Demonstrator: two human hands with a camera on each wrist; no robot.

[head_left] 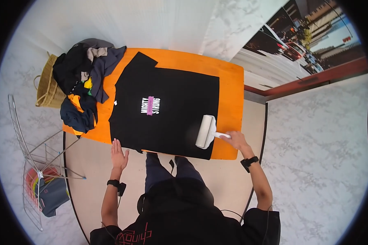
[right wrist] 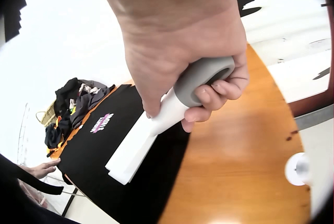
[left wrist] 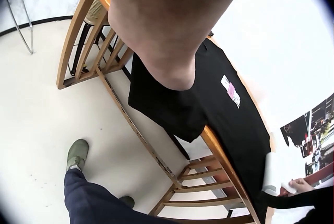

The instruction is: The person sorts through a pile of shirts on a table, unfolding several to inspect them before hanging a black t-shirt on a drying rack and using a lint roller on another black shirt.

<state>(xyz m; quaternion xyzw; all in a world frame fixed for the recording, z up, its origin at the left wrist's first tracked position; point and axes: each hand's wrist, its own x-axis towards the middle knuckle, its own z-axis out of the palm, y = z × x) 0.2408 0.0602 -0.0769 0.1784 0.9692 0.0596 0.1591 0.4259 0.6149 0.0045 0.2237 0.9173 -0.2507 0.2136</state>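
Observation:
A black T-shirt [head_left: 180,90] with white lettering and a pink band lies spread on the orange table [head_left: 231,98]. My right hand [head_left: 237,141] grips the handle of a white lint roller [head_left: 205,131], whose head is over the shirt's lower right part. In the right wrist view the fingers of my right hand [right wrist: 182,62] curl round the roller's grey grip [right wrist: 201,80]. My left hand [head_left: 119,156] lies with straight fingers at the shirt's near left edge. The left wrist view shows that hand [left wrist: 167,52] from behind, its fingers hidden.
A pile of dark clothes [head_left: 79,77] covers the table's left end beside a wicker basket [head_left: 50,83]. A metal drying rack [head_left: 39,173] with cloths stands at the lower left. In the right wrist view, a round white object [right wrist: 298,169] is near the table's edge.

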